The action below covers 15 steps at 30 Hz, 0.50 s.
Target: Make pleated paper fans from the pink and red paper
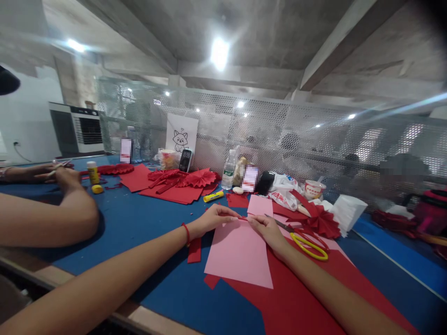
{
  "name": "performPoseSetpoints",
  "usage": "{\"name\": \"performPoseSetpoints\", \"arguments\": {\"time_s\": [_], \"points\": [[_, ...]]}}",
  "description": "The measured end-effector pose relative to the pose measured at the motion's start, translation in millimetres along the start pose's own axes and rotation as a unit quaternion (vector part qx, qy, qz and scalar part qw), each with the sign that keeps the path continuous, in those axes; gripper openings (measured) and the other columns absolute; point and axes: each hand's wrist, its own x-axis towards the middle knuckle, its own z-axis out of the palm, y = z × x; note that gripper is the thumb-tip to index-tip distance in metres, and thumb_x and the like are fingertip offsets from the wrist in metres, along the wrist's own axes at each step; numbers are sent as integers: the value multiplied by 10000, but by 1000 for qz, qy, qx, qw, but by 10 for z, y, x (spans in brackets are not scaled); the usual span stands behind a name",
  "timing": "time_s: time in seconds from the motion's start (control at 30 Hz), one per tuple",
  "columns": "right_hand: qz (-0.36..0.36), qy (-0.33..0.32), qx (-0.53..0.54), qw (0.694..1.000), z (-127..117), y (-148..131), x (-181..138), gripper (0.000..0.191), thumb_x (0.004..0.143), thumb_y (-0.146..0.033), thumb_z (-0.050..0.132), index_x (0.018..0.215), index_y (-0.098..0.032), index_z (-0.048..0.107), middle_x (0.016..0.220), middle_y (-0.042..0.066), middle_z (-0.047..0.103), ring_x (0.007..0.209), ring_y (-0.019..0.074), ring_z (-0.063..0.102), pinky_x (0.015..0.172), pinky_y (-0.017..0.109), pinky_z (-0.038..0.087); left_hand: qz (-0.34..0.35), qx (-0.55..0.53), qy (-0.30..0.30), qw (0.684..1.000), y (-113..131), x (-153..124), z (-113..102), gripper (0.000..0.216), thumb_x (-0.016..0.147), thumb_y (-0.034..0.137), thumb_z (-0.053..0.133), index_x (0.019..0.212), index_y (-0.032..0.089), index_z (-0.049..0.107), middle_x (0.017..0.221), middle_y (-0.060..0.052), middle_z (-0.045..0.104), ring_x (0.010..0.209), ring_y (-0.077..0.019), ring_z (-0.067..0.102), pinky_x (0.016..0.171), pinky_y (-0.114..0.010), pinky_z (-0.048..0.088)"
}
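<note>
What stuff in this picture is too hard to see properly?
All in the head view:
- Held red paper: partly hidden by the fingers of the left hand and right hand.
- Leftmost phone: screen blurred into blocks.
- Front bottle: label's small print too tiny.
- Black thing: cut off by the left edge.

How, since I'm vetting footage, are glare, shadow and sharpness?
Head view: the ceiling light flares white; head view: the upper right corner goes dark; head view: shadow lies on the blue table along the left forearm; head view: the red strip between left hand and right hand is too small for fine detail.
</note>
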Motion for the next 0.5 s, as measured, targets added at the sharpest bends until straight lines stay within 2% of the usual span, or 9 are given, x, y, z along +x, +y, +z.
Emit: {"name": "performPoseSetpoints", "arguments": {"time_s": [0.17,0.4,0.5], "points": [[-10,-7,-1,1000,2,19,13,556,677,-669,688,876,-156,769,774,41,704,714,191,602,671,286,457,4,-12,-6,1000,13,-6,1,379,763,421,709,1026,154,766,1074,-91,743,839,-180,619,628,-228,398],[-17,-12,-16,1000,-14,12,-3,535,716,-659,655,859,-155,759,733,20,664,691,174,559,631,267,419,-13,-11,11,1000,79,-24,23,409,762,444,708,1012,126,767,965,-96,754,746,-159,578,624,-239,380],[-21,-13,-29,999,-13,-9,-15,544,729,-672,626,849,-158,756,699,13,640,671,174,543,617,270,411,-21,-16,20,999,99,-40,32,432,760,481,707,999,127,771,921,-83,749,767,-167,579,661,-246,387]]}}
